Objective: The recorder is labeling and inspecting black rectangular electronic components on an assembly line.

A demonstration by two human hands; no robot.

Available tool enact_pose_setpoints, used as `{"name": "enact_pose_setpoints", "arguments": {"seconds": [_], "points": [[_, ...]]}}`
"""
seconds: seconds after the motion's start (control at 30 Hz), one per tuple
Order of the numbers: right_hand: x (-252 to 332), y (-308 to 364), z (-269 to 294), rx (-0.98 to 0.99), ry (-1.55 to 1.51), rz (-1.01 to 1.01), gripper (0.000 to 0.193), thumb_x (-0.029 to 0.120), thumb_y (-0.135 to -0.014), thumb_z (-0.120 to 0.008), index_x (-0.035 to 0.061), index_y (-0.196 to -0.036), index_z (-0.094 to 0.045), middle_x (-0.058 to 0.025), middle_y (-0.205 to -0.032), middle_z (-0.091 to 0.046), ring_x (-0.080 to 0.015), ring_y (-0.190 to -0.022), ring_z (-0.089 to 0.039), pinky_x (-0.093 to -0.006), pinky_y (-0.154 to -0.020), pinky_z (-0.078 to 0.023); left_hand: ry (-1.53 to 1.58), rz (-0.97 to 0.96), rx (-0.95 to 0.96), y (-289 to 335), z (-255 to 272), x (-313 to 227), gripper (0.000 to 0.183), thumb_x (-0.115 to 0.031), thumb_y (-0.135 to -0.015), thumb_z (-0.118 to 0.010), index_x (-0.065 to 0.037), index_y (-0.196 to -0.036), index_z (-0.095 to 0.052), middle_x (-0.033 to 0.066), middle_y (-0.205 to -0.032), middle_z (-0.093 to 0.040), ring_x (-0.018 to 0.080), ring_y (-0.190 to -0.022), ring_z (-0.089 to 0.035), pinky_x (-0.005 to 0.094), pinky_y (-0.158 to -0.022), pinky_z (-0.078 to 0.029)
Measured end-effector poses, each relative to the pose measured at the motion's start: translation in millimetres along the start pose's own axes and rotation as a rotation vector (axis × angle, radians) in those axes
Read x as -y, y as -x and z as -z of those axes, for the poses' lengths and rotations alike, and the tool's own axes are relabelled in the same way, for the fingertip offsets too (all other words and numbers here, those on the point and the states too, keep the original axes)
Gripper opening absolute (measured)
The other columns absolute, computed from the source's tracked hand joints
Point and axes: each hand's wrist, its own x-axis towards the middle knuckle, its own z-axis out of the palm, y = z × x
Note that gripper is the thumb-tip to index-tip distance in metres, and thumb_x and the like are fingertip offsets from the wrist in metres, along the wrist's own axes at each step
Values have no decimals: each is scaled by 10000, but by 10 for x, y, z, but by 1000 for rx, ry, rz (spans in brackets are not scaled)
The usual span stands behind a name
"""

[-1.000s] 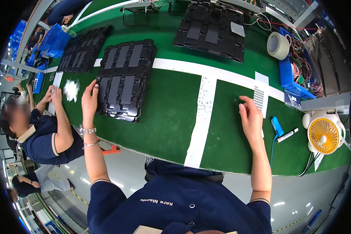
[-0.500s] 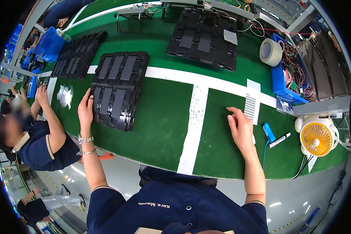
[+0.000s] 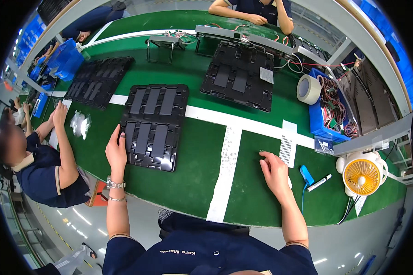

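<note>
A black plastic panel (image 3: 155, 120) with several dark grey rectangular strips lies on the green table. My left hand (image 3: 116, 150) grips its left edge, fingers pointing away from me and lying close along the rim. To the right, my right hand (image 3: 275, 174) is held over the table with thumb and forefinger nearly together. A tiny pale thing shows at its fingertips, too small to name. Beside that hand is a white sheet of small dark labels (image 3: 287, 145). A blue tool with a cord (image 3: 306, 175) and a white marker pen (image 3: 319, 182) lie to its right.
Similar black panels lie at the far left (image 3: 98, 82) and back centre (image 3: 237, 75). A blue bin of wires (image 3: 321, 123), a tape roll (image 3: 308, 89) and a yellow-and-white fan (image 3: 361, 178) stand right. A clear plastic bag (image 3: 80, 124) lies left, near a seated co-worker (image 3: 50, 169).
The view has tilted up, showing a person across the table. The panel at my left hand has shifted slightly right and turned. My right hand keeps nearly the same pose.
</note>
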Motion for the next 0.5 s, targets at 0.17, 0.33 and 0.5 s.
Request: {"name": "enact_pose_setpoints", "arguments": {"seconds": [0.17, 0.33, 0.5], "points": [[91, 16, -12, 36, -1, -7, 200, 71, -897, -664, 44, -1094, -650, -89, -700, -599, -246, -601, -590, -380, -578, -477, -30, -27, -15, 85, 20, -98, 384, -204, -985, -569, -105, -1355, -579, 159, -1311, -622, 341, -1181, -602, 405, -985, -472], [123, 93, -39, 37, 7, 16, 195, 73, -907, -655, 41, -1099, -653, -93, -715, -596, -239, -598, -583, -372, -575, -476, -20, -171, -168, 83, 49, -248, 478, -202, -983, -568, -79, -1436, -475, 163, -1422, -529, 338, -1284, -522, 404, -1049, -427], [88, 97, -70, 26, 22, 21, 186, 75, -912, -649, 35, -1094, -655, -95, -724, -598, -238, -613, -588, -375, -584, -482, -38, -260, -125, 124, 18, -439, 474, -195, -979, -562, -59, -1424, -474, 149, -1459, -488, 345, -1346, -453, 428, -1116, -358]]}}
